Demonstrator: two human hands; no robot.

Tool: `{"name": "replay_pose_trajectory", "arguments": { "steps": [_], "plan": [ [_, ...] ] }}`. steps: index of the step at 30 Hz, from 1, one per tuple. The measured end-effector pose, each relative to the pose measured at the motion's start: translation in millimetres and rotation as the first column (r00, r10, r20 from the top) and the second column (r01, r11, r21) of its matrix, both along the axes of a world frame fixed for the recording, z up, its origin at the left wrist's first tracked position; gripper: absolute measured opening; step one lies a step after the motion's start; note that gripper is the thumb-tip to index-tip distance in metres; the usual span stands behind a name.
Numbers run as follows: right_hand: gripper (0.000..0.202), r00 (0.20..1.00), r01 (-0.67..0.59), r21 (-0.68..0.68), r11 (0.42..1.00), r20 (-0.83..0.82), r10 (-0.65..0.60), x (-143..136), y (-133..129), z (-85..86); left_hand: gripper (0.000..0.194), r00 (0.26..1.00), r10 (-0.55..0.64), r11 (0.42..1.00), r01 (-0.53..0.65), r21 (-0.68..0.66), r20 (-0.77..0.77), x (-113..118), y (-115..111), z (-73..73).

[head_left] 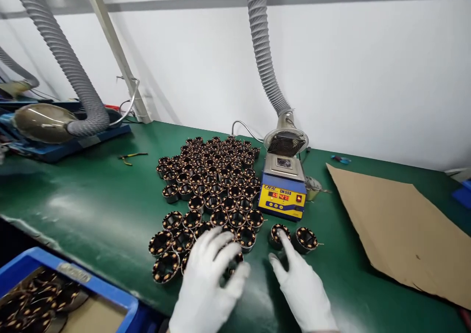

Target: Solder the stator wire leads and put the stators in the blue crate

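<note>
My left hand [213, 279], in a white glove, is over the near edge of a group of motor stators [211, 203]. Its fingers are spread and curved, and a stator [234, 265] shows between fingers and thumb; no firm grip is visible. Also gloved in white, my right hand [300, 279] reaches forward with the index fingertip on a single stator [275, 241]. The thumb stands apart from it, and the other fingers are mostly hidden. Just to the right sits another stator [306, 240] with a short wire sticking out. The stators are black rings with copper windings.
A blue and yellow solder pot [282, 195] with a lit display stands behind my hands, under an extraction hose [263, 43]. Cardboard [397, 225] lies at right. A blue bin [84, 279] holding stators is at lower left; cutters [132, 155] lie farther back.
</note>
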State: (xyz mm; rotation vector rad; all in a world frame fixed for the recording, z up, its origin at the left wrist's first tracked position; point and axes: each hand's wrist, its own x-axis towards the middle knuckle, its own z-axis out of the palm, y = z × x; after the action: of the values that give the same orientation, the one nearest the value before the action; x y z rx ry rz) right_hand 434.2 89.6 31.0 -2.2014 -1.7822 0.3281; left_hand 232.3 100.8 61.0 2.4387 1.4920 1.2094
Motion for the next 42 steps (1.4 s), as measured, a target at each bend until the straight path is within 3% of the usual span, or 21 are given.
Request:
{"name": "replay_pose_trajectory", "arguments": {
  "steps": [2, 6, 8, 10, 12, 14, 16, 17, 20, 24, 26, 28, 30, 32, 34, 35, 36, 38, 40, 42],
  "plan": [
    [0.045, 0.997, 0.001, -0.106, 0.994, 0.081, 0.008, -2, 10, 10.9, 0.025, 0.994, -0.038, 0.998, 0.033, -0.047, -0.103, 11, -4, -4.6],
    [0.041, 0.987, 0.133, -0.217, 0.967, 0.121, -0.108, 3, 10, 9.9, 0.035, 0.925, 0.081, 0.996, -0.083, 0.008, -0.372, 14, -2, -22.2],
    [0.043, 0.983, 0.181, -0.197, 0.964, 0.025, -0.179, 13, -1, 0.4, 0.024, 0.886, 0.082, 0.996, -0.061, 0.06, -0.457, 13, -2, -32.0],
    [0.048, 0.947, 0.196, -0.11, 0.974, -0.236, -0.218, 25, -16, -11.0, 0.018, 0.879, 0.005, 0.998, 0.029, 0.063, -0.477, 15, -5, -38.9],
    [0.05, 0.786, 0.235, -0.031, 0.972, -0.582, -0.209, 32, -31, -20.7, 0.03, 0.874, -0.136, 0.989, 0.151, -0.005, -0.466, 20, -10, -41.8],
    [0.051, 0.519, 0.273, -0.047, 0.961, -0.834, -0.188, 32, -43, -27.1, 0.047, 0.86, -0.278, 0.96, 0.257, -0.107, -0.428, 27, -15, -42.2],
    [0.054, 0.279, 0.266, -0.124, 0.956, -0.939, -0.199, 26, -49, -30.9, 0.058, 0.854, -0.376, 0.924, 0.319, -0.211, -0.36, 35, -17, -42.9],
    [0.054, 0.197, 0.247, -0.155, 0.957, -0.959, -0.206, 22, -50, -32.2, 0.058, 0.858, -0.402, 0.909, 0.333, -0.249, -0.321, 38, -17, -43.7],
    [0.048, 0.111, 0.218, -0.167, 0.961, -0.975, -0.195, 10, -44, -33.5, 0.046, 0.862, -0.46, 0.865, 0.381, -0.328, -0.212, 48, -13, -44.6],
    [0.035, 0.209, 0.264, -0.067, 0.962, -0.97, -0.125, 7, -35, -25.9, 0.034, 0.875, -0.485, 0.812, 0.45, -0.372, 0.0, 57, -8, -31.8],
    [0.029, 0.32, 0.238, 0.048, 0.97, -0.947, -0.032, 10, -32, -16.5, 0.031, 0.855, -0.485, 0.738, 0.513, -0.439, 0.184, 58, -9, -23.3],
    [0.022, 0.431, 0.155, 0.211, 0.965, -0.893, 0.126, 16, -29, -3.5, 0.025, 0.826, -0.398, 0.629, 0.563, -0.536, 0.4, 57, -13, -20.4],
    [0.019, 0.453, 0.013, 0.323, 0.946, -0.846, 0.283, 22, -26, 11.7, 0.017, 0.802, -0.275, 0.507, 0.589, -0.629, 0.53, 54, -18, -25.0],
    [0.02, 0.303, -0.029, 0.351, 0.936, -0.889, 0.343, 30, -21, 26.7, 0.021, 0.784, -0.188, 0.343, 0.617, -0.708, 0.592, 49, -21, -33.2],
    [0.019, 0.028, 0.143, 0.329, 0.933, -0.944, 0.329, 40, -17, 38.0, 0.033, 0.735, -0.174, 0.146, 0.677, -0.721, 0.655, 45, -20, -38.3],
    [0.018, -0.097, 0.279, 0.288, 0.916, -0.941, 0.325, 44, -15, 41.2, 0.039, 0.696, -0.16, 0.088, 0.716, -0.693, 0.7, 43, -17, -38.3],
    [0.018, -0.18, 0.39, 0.227, 0.892, -0.932, 0.316, 47, -14, 42.2, 0.045, 0.654, -0.146, 0.07, 0.755, -0.651, 0.742, 42, -13, -36.3],
    [0.02, -0.221, 0.428, 0.115, 0.896, -0.948, 0.228, 46, -15, 37.9, 0.049, 0.563, -0.201, 0.162, 0.826, -0.54, 0.801, 43, -1, -27.7],
    [0.03, -0.192, 0.253, 0.023, 0.967, -0.979, 0.073, 36, -19, 27.6, 0.042, 0.484, -0.318, 0.247, 0.873, -0.422, 0.815, 47, 13, -16.0],
    [0.052, -0.248, 0.071, -0.004, 0.997, -0.969, 0.014, 21, -26, 16.4, 0.028, 0.459, -0.452, 0.257, 0.888, -0.381, 0.765, 51, 25, -4.5]
  ]
}}
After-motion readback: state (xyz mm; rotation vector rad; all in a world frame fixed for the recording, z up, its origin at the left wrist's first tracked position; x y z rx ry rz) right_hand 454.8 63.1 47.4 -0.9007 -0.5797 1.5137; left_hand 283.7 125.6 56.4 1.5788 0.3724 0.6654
